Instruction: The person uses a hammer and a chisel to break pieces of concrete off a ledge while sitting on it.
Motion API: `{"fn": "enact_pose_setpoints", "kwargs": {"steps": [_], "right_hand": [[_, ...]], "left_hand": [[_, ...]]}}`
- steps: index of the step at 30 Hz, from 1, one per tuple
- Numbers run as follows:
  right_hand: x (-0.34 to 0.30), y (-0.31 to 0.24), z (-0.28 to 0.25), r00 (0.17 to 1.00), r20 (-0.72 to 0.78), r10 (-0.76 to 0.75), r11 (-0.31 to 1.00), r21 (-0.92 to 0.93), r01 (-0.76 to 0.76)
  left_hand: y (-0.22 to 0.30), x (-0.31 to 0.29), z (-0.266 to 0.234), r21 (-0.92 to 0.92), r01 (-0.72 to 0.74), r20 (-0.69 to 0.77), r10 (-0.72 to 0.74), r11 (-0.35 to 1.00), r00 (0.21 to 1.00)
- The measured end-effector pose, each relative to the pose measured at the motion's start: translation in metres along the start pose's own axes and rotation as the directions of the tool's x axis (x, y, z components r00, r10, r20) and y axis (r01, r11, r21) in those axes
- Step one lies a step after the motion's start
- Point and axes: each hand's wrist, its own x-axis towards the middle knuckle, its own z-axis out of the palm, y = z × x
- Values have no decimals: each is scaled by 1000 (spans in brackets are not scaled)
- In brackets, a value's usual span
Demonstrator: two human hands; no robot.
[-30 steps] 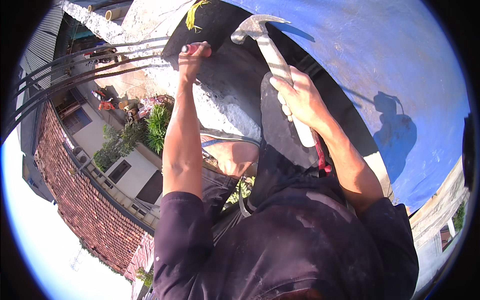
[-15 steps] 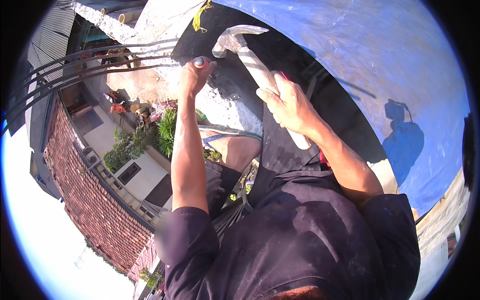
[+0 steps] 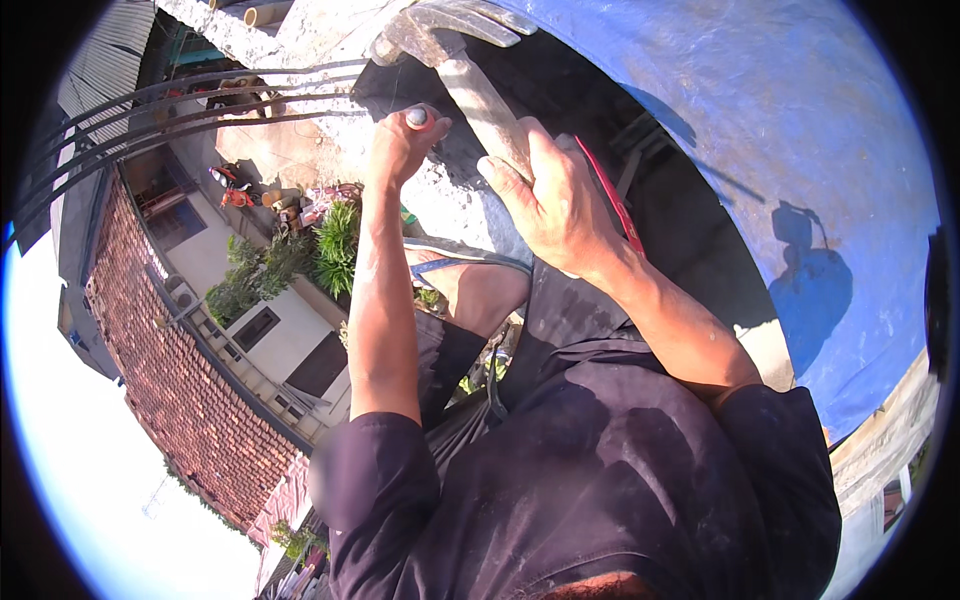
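My right hand (image 3: 560, 205) is closed round the pale wooden handle of a claw hammer (image 3: 488, 105). The worn metal head is raised above my left hand, with its claw toward the blue sheet. My left hand (image 3: 400, 150) makes a fist round a chisel-like tool (image 3: 417, 117); only its round grey end and a bit of red show, the rest is hidden. Below that fist lies rough, broken white concrete (image 3: 455, 205). A thin red strip (image 3: 612, 195) runs beside my right wrist; I cannot make out what it is.
Several dark rods (image 3: 220, 115) stick out leftward from the concrete. My sandalled foot (image 3: 475, 290) is braced by the concrete edge. A blue sheet (image 3: 700, 100) curves along the right, over a dark gap. Far below on the left are plants (image 3: 338, 245), a yard and a tiled roof (image 3: 170, 370).
The hammer has risen up and left, its head now larger and nearer the top edge. My right hand moved with it. My left fist shifted slightly right, still round the tool.
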Motion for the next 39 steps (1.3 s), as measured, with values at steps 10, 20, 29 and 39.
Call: {"fn": "enact_pose_setpoints", "kwargs": {"steps": [10, 20, 29, 39], "right_hand": [[5, 2, -2, 999, -20, -43, 999, 12, 43], [-4, 32, -23, 1000, -2, 20, 996, -82, -20], [-29, 44, -46, 884, 141, 447, 801, 377, -465], [-41, 43, -37, 839, 280, 467, 819, 221, -530]], "left_hand": [[1, -1, 10, 54, 9, 2, -9, 998, 1000], [-9, -5, 27, -114, 24, -97, -36, 993, 995], [-17, -3, -12, -730, -318, -516, -183, 605, 837], [-53, 24, 33, -285, -14, -69, -6, 959, 998]]}}
